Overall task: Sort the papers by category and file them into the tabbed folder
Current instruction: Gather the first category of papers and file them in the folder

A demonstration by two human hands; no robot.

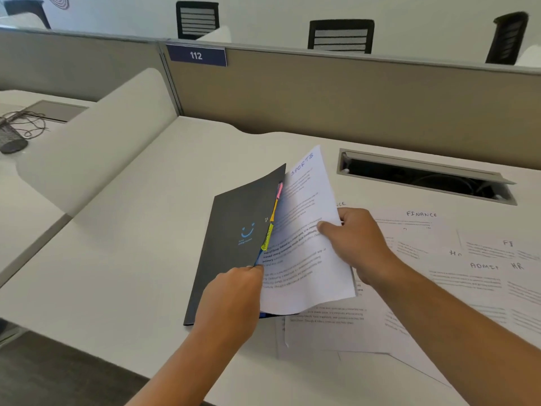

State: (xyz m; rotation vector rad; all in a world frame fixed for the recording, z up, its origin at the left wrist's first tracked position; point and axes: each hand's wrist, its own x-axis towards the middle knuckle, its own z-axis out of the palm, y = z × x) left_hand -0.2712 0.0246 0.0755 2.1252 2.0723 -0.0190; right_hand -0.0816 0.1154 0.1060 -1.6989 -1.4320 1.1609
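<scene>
A dark grey tabbed folder (234,244) with a blue smile mark lies on the white desk, its cover lifted a little. Pink, orange and yellow-green tabs (273,218) show along its right edge. My left hand (234,297) pinches the cover's lower right edge. My right hand (357,241) grips a white sheet headed "SPORTS" (304,230), whose left edge lies inside the folder's opening next to the tabs. More printed sheets (439,259), headed "FINANCE", "ADMIN" and "HR", lie spread on the desk to the right.
An open cable tray slot (424,177) is set in the desk behind the papers. A beige partition (322,98) with a "112" sign (196,55) stands at the back. A white divider (96,136) bounds the left side. A mesh holder with cord (13,136) is far left.
</scene>
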